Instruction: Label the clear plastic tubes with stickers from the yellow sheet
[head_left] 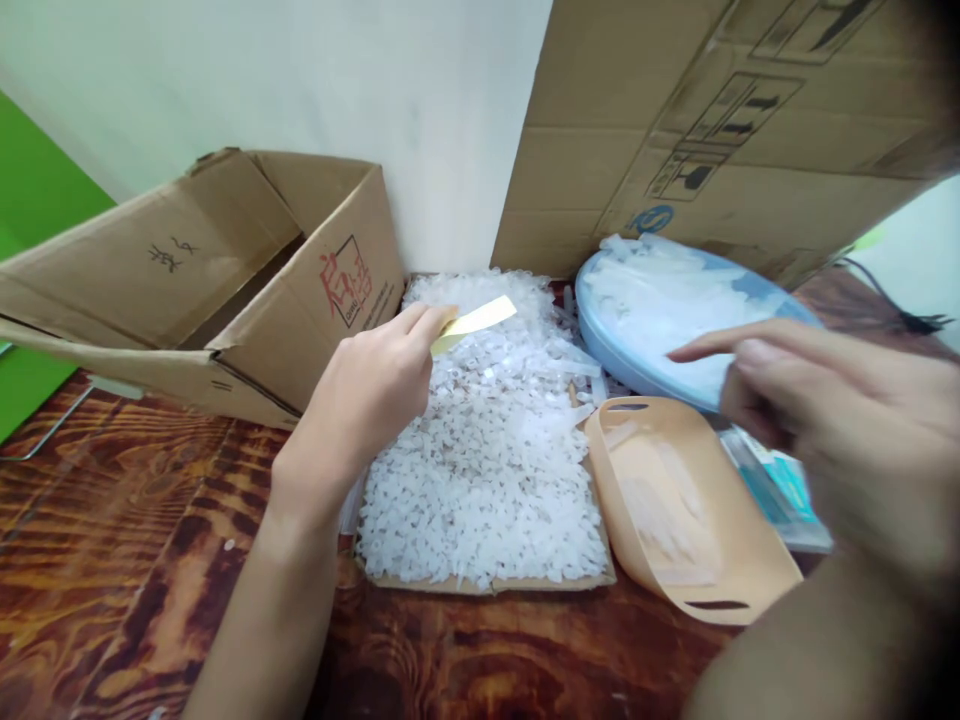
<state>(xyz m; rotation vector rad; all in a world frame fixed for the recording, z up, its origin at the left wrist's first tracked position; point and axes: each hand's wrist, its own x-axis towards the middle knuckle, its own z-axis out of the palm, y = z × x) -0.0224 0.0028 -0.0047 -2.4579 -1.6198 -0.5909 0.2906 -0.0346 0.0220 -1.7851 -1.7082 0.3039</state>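
My left hand (382, 365) is closed on a pale yellow strip (480, 318), which sticks out to the right from its fingertips. Below the strip, many small translucent white pieces (487, 500) cover a flat piece of cardboard (480, 588). My right hand (810, 400) is at the right with its index finger stretched out to the left, over the near side of a blue basin (622, 362). The other fingers are curled, and nothing shows in them. Long translucent strips (660, 275) fill the basin. A peach-coloured tray (742, 530) below it holds a few clear strips (667, 510).
An open cardboard box (300, 300) stands at the left, on the dark wood-patterned surface (150, 540). A large carton (600, 150) rises behind the basin. A blue and white packet (784, 480) lies right of the tray, partly behind my right hand. A black cable (892, 295) is at the far right.
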